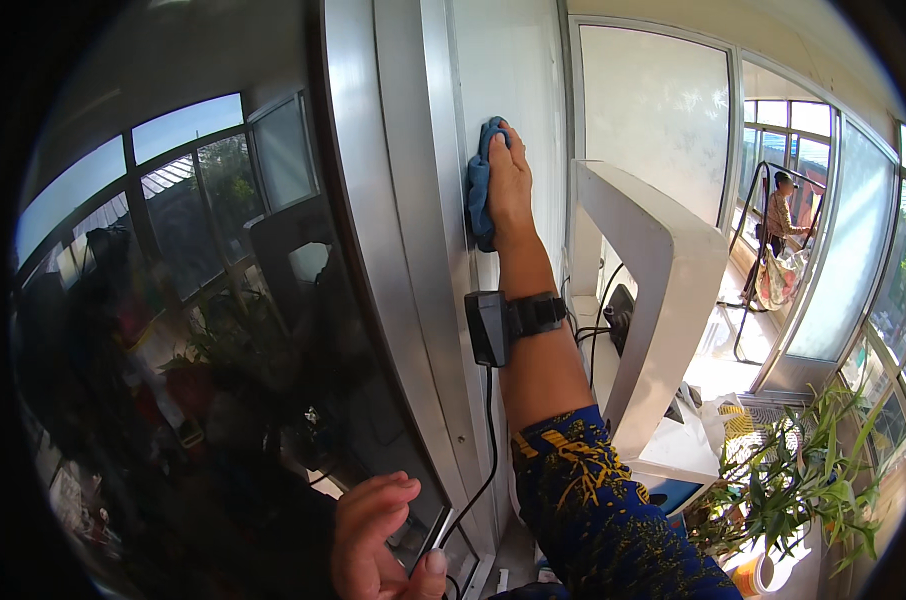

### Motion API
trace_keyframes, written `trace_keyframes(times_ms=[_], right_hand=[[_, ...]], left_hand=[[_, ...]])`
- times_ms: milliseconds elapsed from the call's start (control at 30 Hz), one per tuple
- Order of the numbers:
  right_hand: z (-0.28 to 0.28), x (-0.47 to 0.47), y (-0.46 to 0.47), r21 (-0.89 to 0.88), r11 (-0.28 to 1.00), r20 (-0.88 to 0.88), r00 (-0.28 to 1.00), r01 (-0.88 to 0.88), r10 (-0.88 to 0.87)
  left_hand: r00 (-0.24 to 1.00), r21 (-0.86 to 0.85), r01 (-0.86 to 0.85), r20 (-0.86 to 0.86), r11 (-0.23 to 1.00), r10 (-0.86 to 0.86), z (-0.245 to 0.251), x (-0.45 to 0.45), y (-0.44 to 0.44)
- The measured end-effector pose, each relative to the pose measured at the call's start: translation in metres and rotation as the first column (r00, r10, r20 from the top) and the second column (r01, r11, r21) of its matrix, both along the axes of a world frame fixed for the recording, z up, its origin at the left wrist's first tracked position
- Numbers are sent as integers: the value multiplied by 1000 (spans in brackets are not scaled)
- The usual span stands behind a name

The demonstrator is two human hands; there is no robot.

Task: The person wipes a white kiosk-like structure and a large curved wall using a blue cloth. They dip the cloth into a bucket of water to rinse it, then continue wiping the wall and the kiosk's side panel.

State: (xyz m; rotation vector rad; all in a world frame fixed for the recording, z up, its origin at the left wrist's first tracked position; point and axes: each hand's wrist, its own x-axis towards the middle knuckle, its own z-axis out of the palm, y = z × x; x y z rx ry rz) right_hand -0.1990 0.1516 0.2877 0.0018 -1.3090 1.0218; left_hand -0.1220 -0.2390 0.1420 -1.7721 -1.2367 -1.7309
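My right hand grips a folded blue cloth and presses it against a pale, smooth panel beside a brushed metal frame. A black strap with a small black box circles my right wrist, and a black cable runs down from the box. My left hand is at the bottom, in front of the lower part of a dark glossy pane. Its fingers are slightly curled, the thumb stands apart, and no object shows in it.
A white frame-shaped stand rises right of my forearm, with cables behind it. Leafy potted plants and a white-and-yellow bucket stand at lower right. Beyond a frosted sliding door, a person is beside a black metal frame.
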Motion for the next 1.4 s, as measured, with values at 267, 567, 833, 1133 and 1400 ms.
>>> trace_keyframes(times_ms=[267,567,833,1133,1400], right_hand=[[-67,-7,54,-485,832,399,915,269,-62],[40,7,4,183,983,-4,1000,-10,11],[-34,-63,215,-405,914,53,998,-14,38],[-176,-29,107,-805,594,135,972,-7,194],[-140,24,-67,-128,988,145,987,91,-72]], left_hand=[[997,-128,79,28,989,-76,0,-11,5],[996,-148,81,43,986,-76,4,-29,14],[994,-198,90,84,976,-75,4,-31,16],[984,-203,173,76,964,-161,3,-23,15],[979,-204,128,180,971,-91,-7,-21,18]])
